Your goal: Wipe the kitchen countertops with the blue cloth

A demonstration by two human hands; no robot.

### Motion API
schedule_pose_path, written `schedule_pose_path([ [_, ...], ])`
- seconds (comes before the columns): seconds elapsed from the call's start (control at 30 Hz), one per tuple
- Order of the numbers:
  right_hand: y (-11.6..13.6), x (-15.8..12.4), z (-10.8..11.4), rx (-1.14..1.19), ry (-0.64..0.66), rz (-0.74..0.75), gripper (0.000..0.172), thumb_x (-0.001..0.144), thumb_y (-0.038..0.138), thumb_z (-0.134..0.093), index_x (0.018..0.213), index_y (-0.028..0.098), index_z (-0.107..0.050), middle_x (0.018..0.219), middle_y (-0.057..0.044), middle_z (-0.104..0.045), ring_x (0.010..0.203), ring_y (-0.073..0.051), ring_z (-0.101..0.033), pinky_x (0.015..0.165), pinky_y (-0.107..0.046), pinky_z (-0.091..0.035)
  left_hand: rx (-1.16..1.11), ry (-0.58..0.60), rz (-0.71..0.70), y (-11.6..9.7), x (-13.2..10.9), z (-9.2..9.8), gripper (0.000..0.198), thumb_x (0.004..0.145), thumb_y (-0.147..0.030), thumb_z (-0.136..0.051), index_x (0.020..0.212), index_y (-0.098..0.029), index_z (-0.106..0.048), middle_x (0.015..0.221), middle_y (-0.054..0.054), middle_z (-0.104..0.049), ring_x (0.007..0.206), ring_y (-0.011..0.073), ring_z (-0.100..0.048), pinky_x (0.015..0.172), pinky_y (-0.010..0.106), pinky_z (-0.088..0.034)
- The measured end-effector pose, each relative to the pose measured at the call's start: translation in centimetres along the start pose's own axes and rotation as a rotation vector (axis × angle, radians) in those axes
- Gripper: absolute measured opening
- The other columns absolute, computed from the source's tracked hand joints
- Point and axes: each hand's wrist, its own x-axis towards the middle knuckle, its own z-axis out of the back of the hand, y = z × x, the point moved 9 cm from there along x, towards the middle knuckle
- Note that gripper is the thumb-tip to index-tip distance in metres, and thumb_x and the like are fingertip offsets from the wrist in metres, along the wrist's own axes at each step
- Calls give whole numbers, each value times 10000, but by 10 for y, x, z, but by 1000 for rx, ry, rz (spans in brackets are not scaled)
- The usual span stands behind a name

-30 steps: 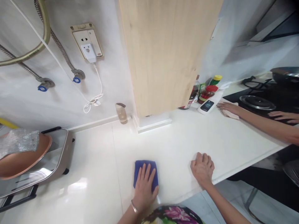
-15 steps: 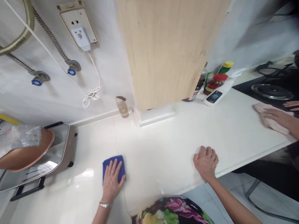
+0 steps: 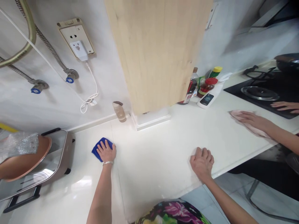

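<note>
My left hand (image 3: 106, 153) lies flat with its fingers spread on a folded blue cloth (image 3: 96, 150), pressing it to the white countertop (image 3: 149, 161). A silver bracelet circles that wrist. Close to the counter's front edge, my right hand (image 3: 202, 163) rests with its fingers curled into a loose fist, and nothing shows in it. On the right, another person's hand (image 3: 253, 120) presses a pale pink cloth (image 3: 235, 115) onto the counter. That person's other hand (image 3: 286, 105) is on the black cooktop (image 3: 259, 84).
A rectangular electric pan (image 3: 62, 155) with a copper-coloured pan (image 3: 44, 155) inside stands at left. A small clear bottle (image 3: 119, 112) is against the wall. Below the wooden cabinet (image 3: 158, 56) sit a red-lidded jar (image 3: 209, 84), a white bottle (image 3: 206, 99) and other bottles.
My left hand has slid the blue cloth away from me and slightly left, turning it. The other person's hand has moved the pink cloth leftward. My right hand stays on the counter.
</note>
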Motion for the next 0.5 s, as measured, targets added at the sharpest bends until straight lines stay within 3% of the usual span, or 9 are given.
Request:
schedule_pose_path([
  [0.23,0,1,-4,-5,6,-12,533,882,274,-424,1356,39,-476,1415,-278,-435,1377,-411,-319,1083,-570,-305,-35,-23,-227,-90,-18,-14,677,936,-445,-430,1505,-82,-383,1597,204,-297,1494,410,-175,1215,582,-156],
  [0.37,0,1,-4,-21,14,-10,534,884,277,-406,1355,36,-473,1417,-277,-433,1375,-405,-327,1083,-561,-307,-64,-8,-385,-142,-51,-15,668,929,-445,-465,1501,-106,-399,1600,183,-301,1492,400,-191,1222,569,-171],
  [0.5,0,2,-3,-31,9,-14,527,884,272,-398,1351,39,-473,1417,-274,-434,1375,-399,-327,1081,-556,-307,-97,-4,-519,-170,-92,-9,649,932,-433,-479,1502,-131,-404,1603,164,-302,1494,381,-202,1226,557,-194],
])
